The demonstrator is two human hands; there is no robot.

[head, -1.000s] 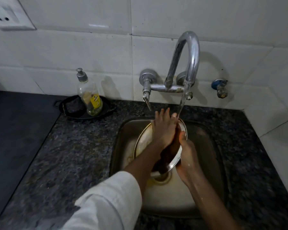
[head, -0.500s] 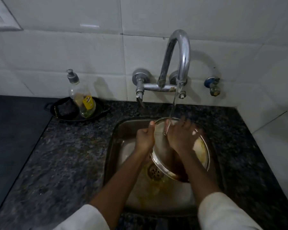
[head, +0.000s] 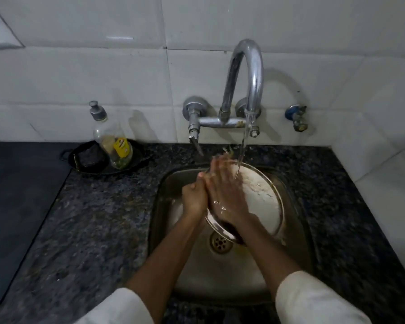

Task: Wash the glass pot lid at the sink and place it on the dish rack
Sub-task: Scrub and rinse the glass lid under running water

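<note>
The round glass pot lid (head: pixel 262 197) with a metal rim is held tilted over the steel sink (head: pixel 220 272), under a thin stream of water from the curved tap (head: pixel 250 73). My left hand (head: pixel 194 197) grips the lid's left rim. My right hand (head: pixel 227 195) lies flat on the wet glass face, fingers spread and pointing up-left. The lid's lower edge hangs just above the drain (head: pixel 220 243). The lid's knob is hidden.
A dish-soap pump bottle (head: pixel 112 141) stands in a small black pan (head: pixel 89 164) with a scrubber, back left on the dark granite counter (head: pixel 98 230). A second small tap (head: pixel 297 118) juts from the tiled wall at right. No dish rack in view.
The lid was flipped and shifted right; my hands swapped roles, the left now holding the rim and the right rubbing the face. The view has shifted slightly.
</note>
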